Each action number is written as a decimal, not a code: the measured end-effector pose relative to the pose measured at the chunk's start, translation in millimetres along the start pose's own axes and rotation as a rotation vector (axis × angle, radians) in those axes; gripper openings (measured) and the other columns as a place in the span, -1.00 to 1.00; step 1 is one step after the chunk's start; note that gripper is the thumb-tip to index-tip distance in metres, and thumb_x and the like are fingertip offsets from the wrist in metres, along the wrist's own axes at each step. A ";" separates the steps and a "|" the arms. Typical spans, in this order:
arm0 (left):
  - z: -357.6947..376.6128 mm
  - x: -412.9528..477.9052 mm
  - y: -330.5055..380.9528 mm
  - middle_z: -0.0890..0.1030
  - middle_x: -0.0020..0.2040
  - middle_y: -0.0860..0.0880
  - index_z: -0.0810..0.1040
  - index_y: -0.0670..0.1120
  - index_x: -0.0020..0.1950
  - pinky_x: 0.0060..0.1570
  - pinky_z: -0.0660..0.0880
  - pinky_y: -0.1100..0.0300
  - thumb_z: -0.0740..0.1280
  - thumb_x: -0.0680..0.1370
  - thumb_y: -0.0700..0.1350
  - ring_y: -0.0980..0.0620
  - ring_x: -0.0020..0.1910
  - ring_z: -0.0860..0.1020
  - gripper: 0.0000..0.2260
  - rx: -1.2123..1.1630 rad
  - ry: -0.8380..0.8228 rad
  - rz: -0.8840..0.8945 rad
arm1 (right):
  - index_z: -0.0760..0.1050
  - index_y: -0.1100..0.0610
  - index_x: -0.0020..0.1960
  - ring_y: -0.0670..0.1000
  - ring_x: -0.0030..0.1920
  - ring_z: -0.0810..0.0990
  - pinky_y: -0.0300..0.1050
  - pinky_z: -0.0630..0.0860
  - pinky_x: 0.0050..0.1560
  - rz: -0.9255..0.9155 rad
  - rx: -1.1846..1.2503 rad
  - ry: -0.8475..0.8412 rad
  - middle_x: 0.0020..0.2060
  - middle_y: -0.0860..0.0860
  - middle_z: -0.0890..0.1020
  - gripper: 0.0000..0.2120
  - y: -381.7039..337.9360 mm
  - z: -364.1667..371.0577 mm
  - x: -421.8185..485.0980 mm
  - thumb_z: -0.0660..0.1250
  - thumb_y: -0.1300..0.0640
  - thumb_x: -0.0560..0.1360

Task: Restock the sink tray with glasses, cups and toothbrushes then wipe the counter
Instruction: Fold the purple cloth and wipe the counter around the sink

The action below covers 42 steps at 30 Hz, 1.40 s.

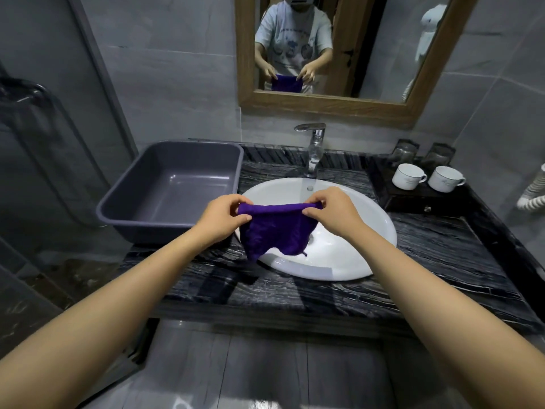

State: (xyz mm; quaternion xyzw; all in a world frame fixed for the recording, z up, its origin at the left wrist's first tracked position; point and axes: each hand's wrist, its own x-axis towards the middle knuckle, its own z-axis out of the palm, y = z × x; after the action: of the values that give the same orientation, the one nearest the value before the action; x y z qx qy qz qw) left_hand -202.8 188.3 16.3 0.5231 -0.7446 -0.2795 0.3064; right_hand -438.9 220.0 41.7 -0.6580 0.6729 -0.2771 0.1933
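Dark marble surface (442,255), grey-tiled room. Left hand (224,215) and right hand (333,211) each pinch a top corner of the purple cloth (274,231) with closed fingers, above the basin (354,249); top edge runs left-right, remainder hangs down.

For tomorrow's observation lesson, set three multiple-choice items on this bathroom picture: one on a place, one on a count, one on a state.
1. Where is the grey tub?
A. left of the basin
B. inside the basin
C. on the floor

2. How many white cups are on the dark tray?
A. one
B. two
C. four

3. The purple cloth is
A. flat on the counter
B. held up by both hands
C. in the tub

Answers: 1 A, it sits beside the basin; 2 B, two stand side by side; 3 B, left hand and right hand pinch its top edge.
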 end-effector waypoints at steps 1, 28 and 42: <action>-1.5 5.1 4.8 0.62 -0.20 -0.03 0.61 -0.06 -0.06 -0.17 0.41 0.21 0.41 0.41 -0.20 0.02 -0.23 0.51 -0.87 0.066 -0.013 0.030 | 0.66 0.07 -0.13 0.01 -0.01 0.48 -0.14 0.37 -0.08 -0.014 -0.033 0.037 -0.06 0.06 0.60 -0.93 3.4 -5.4 -0.3 0.39 0.13 0.44; 209.6 28.0 176.3 0.59 -0.10 -0.19 0.55 -0.18 -0.01 0.03 0.57 -0.05 0.34 0.47 -0.31 -0.06 -0.12 0.56 -0.88 -0.468 -0.695 0.184 | 0.58 0.09 -0.07 -0.05 -0.12 0.53 -0.15 0.45 -0.07 0.381 0.079 0.224 -0.20 -0.06 0.60 -0.85 182.0 -170.1 -143.7 0.31 0.31 0.48; 379.8 68.7 196.2 0.67 -0.09 -0.14 0.60 -0.09 -0.07 -0.08 0.53 0.13 0.37 0.46 -0.21 0.00 -0.20 0.57 -0.91 -0.192 -0.562 0.013 | 0.56 0.16 0.06 0.11 0.01 0.55 -0.13 0.44 -0.04 0.621 -0.062 0.209 0.06 0.16 0.60 -0.80 347.7 -164.3 -108.6 0.23 0.22 0.49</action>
State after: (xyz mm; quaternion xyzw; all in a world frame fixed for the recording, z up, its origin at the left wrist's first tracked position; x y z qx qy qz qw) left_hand -624.6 217.5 -77.0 0.3889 -0.7739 -0.4805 0.1379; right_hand -805.8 340.5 -61.0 -0.3948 0.8658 -0.2505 0.1785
